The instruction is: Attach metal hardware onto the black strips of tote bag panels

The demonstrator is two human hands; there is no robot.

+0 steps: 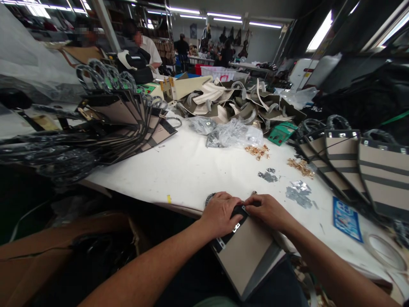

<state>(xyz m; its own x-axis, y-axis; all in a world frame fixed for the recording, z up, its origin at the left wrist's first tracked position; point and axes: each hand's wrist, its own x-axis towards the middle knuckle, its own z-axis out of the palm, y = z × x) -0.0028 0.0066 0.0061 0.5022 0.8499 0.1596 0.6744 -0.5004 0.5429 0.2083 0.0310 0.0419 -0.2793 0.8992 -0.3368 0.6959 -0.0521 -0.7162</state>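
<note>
A beige and black bag panel (247,251) leans at the table's near edge, its black top band fitted with small silver metal plates (236,227). My left hand (220,215) is closed over that band, thumb on the near face and fingers over the far side. At the band's right end, the fingertips of my right hand (263,209) are pinched together beside a silver plate; whatever small piece they hold is hidden. Part of a plastic-wrapped handle (209,198) shows behind my left hand.
Gold metal fittings (257,151) and flat silver plates (298,194) lie in piles on the white table (153,170). Bag panels are stacked left (128,128) and right (383,170). A tape roll (385,251) sits right; an open cardboard box (105,230) stands lower left. Several people work behind.
</note>
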